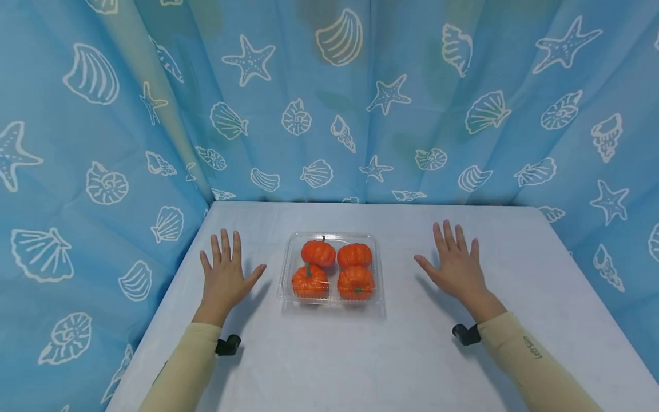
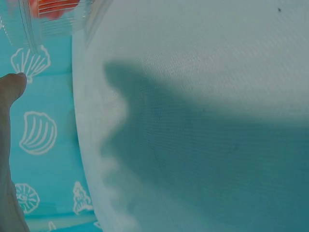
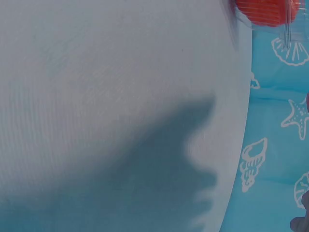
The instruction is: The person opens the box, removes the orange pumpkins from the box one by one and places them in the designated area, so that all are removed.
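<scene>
A clear plastic box (image 1: 333,296) sits on the white table, with several small orange pumpkins (image 1: 356,282) inside it. Two of the pumpkins show green stems. To the left of the box, my left hand (image 1: 224,280) is spread palm down with straight fingers and holds nothing. My right hand (image 1: 457,266) is likewise spread, apart from the box on its right side. Both hands cast shadows on the tabletop. At the left wrist view's edge, the thumb of the left hand (image 2: 8,96) shows near a corner of the box (image 2: 60,26). In the right wrist view, the box (image 3: 270,24) appears at the top right.
The white table (image 1: 329,355) reaches back to a blue curtain (image 1: 329,103) printed with white shells and starfish. The curtain also hangs along both sides. A small black camera (image 1: 229,345) is strapped at the left wrist, another camera (image 1: 466,334) at the right.
</scene>
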The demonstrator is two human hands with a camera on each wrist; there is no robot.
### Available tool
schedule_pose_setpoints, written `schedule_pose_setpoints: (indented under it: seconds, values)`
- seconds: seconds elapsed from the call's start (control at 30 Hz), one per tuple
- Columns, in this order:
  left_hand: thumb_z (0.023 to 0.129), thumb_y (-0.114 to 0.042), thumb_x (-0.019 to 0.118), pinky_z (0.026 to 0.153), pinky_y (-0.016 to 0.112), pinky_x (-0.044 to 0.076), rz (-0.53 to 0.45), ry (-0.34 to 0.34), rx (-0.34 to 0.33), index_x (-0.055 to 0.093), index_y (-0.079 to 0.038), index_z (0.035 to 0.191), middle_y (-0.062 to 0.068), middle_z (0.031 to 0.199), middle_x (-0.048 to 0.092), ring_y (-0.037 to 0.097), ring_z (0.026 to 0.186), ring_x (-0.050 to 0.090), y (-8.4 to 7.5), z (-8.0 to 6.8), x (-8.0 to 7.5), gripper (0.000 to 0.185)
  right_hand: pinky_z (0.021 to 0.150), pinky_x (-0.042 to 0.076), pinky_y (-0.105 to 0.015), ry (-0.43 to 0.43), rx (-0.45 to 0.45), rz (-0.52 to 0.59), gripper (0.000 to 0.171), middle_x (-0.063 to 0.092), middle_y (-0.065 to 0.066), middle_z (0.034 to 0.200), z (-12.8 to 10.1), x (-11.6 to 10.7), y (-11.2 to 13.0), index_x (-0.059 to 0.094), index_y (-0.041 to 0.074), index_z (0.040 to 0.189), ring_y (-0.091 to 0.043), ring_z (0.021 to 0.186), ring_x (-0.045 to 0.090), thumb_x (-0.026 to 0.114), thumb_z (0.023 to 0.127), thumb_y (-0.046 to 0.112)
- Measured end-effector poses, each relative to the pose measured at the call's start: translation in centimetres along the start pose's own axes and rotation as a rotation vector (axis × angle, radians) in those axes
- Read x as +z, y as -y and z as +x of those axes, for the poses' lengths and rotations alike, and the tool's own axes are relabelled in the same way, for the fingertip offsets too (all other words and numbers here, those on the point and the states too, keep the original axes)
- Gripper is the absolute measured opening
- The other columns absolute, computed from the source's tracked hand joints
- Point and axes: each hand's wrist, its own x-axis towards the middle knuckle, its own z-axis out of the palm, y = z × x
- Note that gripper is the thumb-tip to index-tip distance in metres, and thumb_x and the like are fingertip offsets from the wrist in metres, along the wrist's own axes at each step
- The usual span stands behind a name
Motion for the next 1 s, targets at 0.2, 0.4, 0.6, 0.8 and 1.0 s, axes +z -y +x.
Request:
schedule_pose_setpoints:
  seconds: [0.2, 0.4, 0.6, 0.8, 1.0]
  values:
    - [0.092, -0.059, 0.063, 0.115, 0.072, -0.009, -0.008, 0.015, -0.003, 0.005, 0.000, 0.162, 0.025, 0.167, -0.009, 0.046, 0.152, -0.015, 0.0, -0.2, 0.1, 0.108, 0.116, -0.001, -0.073, 0.010, -0.013, -0.001, 0.098, 0.002, -0.021, 0.169, -0.2, 0.1, 0.5, 0.008, 0.005, 0.163, -0.043, 0.154, -0.004, 0.049, 0.098, 0.064]
    - [0.092, -0.058, 0.064, 0.116, 0.072, -0.007, -0.003, 0.004, 0.000, 0.006, 0.000, 0.162, 0.025, 0.168, -0.006, 0.047, 0.153, -0.011, 0.0, -0.4, 0.1, 0.108, 0.116, 0.001, -0.074, 0.020, -0.018, 0.009, 0.097, 0.004, -0.021, 0.169, -0.4, 0.0, 1.3, 0.010, 0.004, 0.163, -0.046, 0.154, 0.003, 0.052, 0.098, 0.062]
    - [0.093, -0.051, 0.065, 0.118, 0.071, 0.000, -0.038, -0.050, 0.037, 0.017, -0.002, 0.162, 0.028, 0.166, 0.011, 0.046, 0.154, 0.003, -0.3, -1.1, 0.1, 0.097, 0.117, 0.002, -0.072, 0.006, -0.040, 0.032, 0.094, 0.007, -0.020, 0.169, -0.8, 0.0, 2.2, 0.012, 0.006, 0.163, -0.045, 0.154, 0.005, 0.057, 0.097, 0.056]
    - [0.096, -0.038, 0.067, 0.116, 0.065, 0.028, -0.128, -0.158, 0.097, 0.040, -0.001, 0.154, 0.029, 0.144, 0.049, 0.045, 0.135, 0.045, -1.1, -1.8, 0.0, 0.074, 0.117, 0.008, -0.072, 0.026, -0.073, 0.063, 0.093, 0.008, -0.019, 0.169, -1.1, 0.0, 3.8, 0.013, 0.008, 0.164, -0.044, 0.154, 0.008, 0.059, 0.097, 0.053]
    - [0.099, -0.029, 0.064, 0.103, 0.058, 0.047, -0.328, -0.119, 0.052, 0.050, 0.000, 0.142, 0.024, 0.140, 0.052, 0.041, 0.125, 0.055, -2.0, -2.5, 0.1, 0.054, 0.118, 0.010, -0.070, 0.049, -0.120, 0.080, 0.091, 0.011, -0.018, 0.169, -1.5, -0.3, 6.0, 0.017, 0.010, 0.164, -0.043, 0.154, 0.011, 0.061, 0.096, 0.052]
